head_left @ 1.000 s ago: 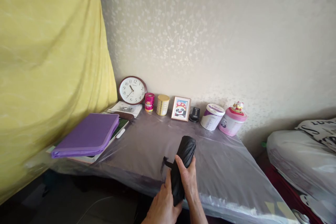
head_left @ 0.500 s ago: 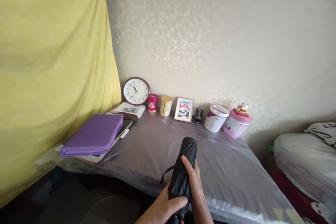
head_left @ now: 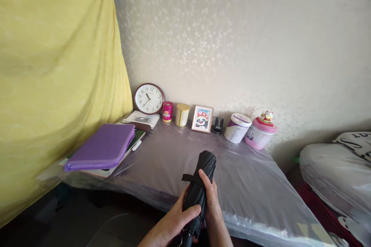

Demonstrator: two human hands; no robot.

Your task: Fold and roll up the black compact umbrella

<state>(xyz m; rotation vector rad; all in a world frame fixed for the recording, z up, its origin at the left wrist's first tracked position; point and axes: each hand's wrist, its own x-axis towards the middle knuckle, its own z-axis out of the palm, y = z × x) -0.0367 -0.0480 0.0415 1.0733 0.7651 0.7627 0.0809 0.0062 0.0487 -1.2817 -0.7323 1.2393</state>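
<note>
A folded black umbrella (head_left: 194, 195) is held upright and tilted over the table's front edge, its top leaning away to the right. My left hand (head_left: 181, 216) is wrapped round its lower part, with the thumb across the front. Higher up, my right hand (head_left: 211, 193) grips the right side, thumb lying along the fabric. A loose black strap (head_left: 188, 178) sticks out to the left of the umbrella near my right thumb. The handle (head_left: 188, 238) shows at the bottom edge; the fingers behind the umbrella are mostly hidden.
The table (head_left: 249, 185) has a plastic cover. A purple folder (head_left: 100, 146) lies left. Along the wall stand a clock (head_left: 149, 98), pink can (head_left: 167, 112), yellow can (head_left: 182, 115), framed panda picture (head_left: 202, 119), white tub (head_left: 237, 128) and pink tub (head_left: 260, 134). A yellow curtain (head_left: 58, 65) hangs left.
The strap, which drooped down to the left, now stands out straighter from the umbrella. Both hands and the umbrella have shifted slightly left, and the view has moved a little.
</note>
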